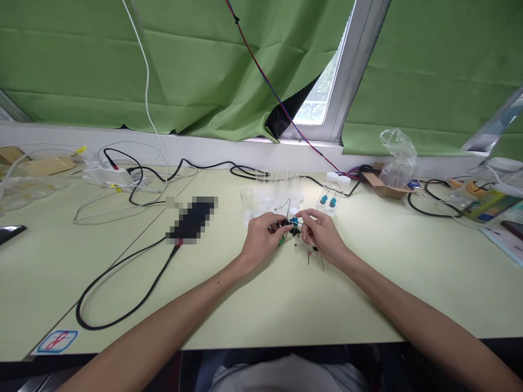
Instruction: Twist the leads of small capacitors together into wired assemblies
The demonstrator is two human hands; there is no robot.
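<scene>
My left hand (265,238) is closed, thumb and fingertips pinching a small blue-and-black part (294,221). My right hand (323,235) meets it from the right, its fingertips closed on what looks like a thin metal rod at the blue part. Under the fingers lies a cluster of small black pieces (295,232), with a green piece (281,240) beside my left fingertips. Thin metal rods (309,257) lie just below my right hand. A thin bent wire (289,206) rises behind my left fingers. The exact contact between fingertips and parts is too small to tell.
Behind my hands stand several clear plastic tubes (247,204). Two white-capped tubes (332,178) with blue parts (333,202) inside are at the right. A black cable (92,283) loops from a blurred dark device (192,220). A cardboard box (384,188) holds a plastic bag (398,163).
</scene>
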